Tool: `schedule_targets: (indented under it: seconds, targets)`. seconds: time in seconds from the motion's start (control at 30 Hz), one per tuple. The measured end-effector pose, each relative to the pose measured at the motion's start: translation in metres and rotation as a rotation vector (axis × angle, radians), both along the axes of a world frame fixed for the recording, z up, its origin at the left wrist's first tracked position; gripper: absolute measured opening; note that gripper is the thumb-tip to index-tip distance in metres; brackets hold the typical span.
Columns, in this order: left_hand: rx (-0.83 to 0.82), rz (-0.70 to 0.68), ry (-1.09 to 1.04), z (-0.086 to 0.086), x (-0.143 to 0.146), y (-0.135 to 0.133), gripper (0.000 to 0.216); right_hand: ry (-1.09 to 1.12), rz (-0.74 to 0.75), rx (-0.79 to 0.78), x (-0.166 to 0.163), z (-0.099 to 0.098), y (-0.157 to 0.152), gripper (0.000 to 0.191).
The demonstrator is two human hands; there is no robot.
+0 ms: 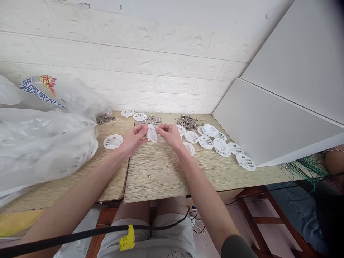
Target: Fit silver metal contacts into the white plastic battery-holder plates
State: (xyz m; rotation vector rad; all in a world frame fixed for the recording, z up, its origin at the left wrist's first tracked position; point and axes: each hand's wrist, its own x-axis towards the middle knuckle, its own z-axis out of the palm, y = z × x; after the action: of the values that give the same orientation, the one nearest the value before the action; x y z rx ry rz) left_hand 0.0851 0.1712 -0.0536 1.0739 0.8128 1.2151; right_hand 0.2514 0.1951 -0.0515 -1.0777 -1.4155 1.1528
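A white round slotted plastic disc [152, 133] is tilted up between the thumb and fingers of my left hand [136, 137], over the wooden table. Close to its right edge, my right hand [170, 135] is closed in a pinch; whatever is between those fingertips is too small to make out. Behind the hands lies a pile of small metal pieces [152, 120], with a larger pile [187, 122] to its right. One slotted disc [113, 142] lies flat left of my left hand, and two more discs [140, 116] lie near the wall.
Several slotted discs [206, 142] are spread and partly stacked on the right of the table [161, 179]. Bulky plastic bags [45, 143] fill the left side. A grey-white panel [279, 122] stands at right, beside green wires [306, 172] and another person's arm [334, 161]. A black cable [94, 233] crosses in front.
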Motion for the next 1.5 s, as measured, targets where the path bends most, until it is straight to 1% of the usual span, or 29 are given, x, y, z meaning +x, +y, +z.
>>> schedule_targets:
  seconds: [0.1,0.23,0.4,0.47,0.63,0.83,0.9,0.97,1.03,1.17,1.23,1.3,1.37,1.4,1.5]
  targets:
    - [0.002,0.015,0.025,0.001,0.001,-0.002,0.043,-0.046,-0.044,0.03,-0.004,-0.001,-0.001,0.02]
    - [0.013,-0.016,0.052,0.003,0.002,-0.003,0.045,-0.134,-0.116,0.07,-0.005,0.0,-0.003,0.017]
    - [0.027,-0.045,0.096,0.004,-0.001,-0.002,0.046,-0.218,-0.127,0.131,-0.005,0.001,-0.007,0.016]
    - [0.044,-0.034,0.101,0.003,-0.002,-0.001,0.046,-0.209,-0.118,0.16,-0.007,-0.001,-0.008,0.018]
    - [0.048,0.055,0.136,0.0,-0.004,0.0,0.05,-0.184,-0.071,0.222,-0.012,-0.004,-0.01,0.024]
    - [0.025,0.073,0.265,-0.006,-0.004,-0.001,0.053,-0.334,-0.026,0.254,-0.008,-0.007,-0.008,0.021]
    - [0.019,0.059,0.302,-0.006,-0.004,-0.001,0.052,-0.394,0.008,0.266,-0.007,-0.009,-0.006,0.026]
    - [0.019,0.03,0.285,-0.004,-0.004,0.0,0.05,-0.407,0.053,0.254,-0.005,-0.008,-0.004,0.035]
    - [0.024,0.013,0.208,-0.002,-0.004,0.001,0.048,-0.31,0.067,0.206,-0.002,-0.005,-0.002,0.047]
    - [-0.01,0.058,-0.005,0.002,-0.004,0.005,0.042,0.028,0.001,0.124,0.005,0.004,0.001,0.072]
    - [-0.045,0.081,-0.083,0.003,-0.003,0.006,0.039,0.117,-0.017,0.087,0.007,0.006,0.001,0.08]
    - [-0.068,0.078,-0.125,0.003,-0.002,0.005,0.038,0.166,-0.018,0.047,0.007,0.007,0.0,0.084]
    - [-0.082,0.056,-0.134,0.003,0.0,0.004,0.038,0.216,-0.01,0.036,0.005,0.005,-0.001,0.082]
    - [-0.087,0.045,-0.134,0.003,0.0,0.004,0.038,0.242,-0.005,0.042,0.004,0.005,-0.001,0.078]
    - [-0.091,0.023,-0.133,0.003,0.002,0.002,0.037,0.278,-0.001,0.08,0.002,0.004,-0.001,0.054]
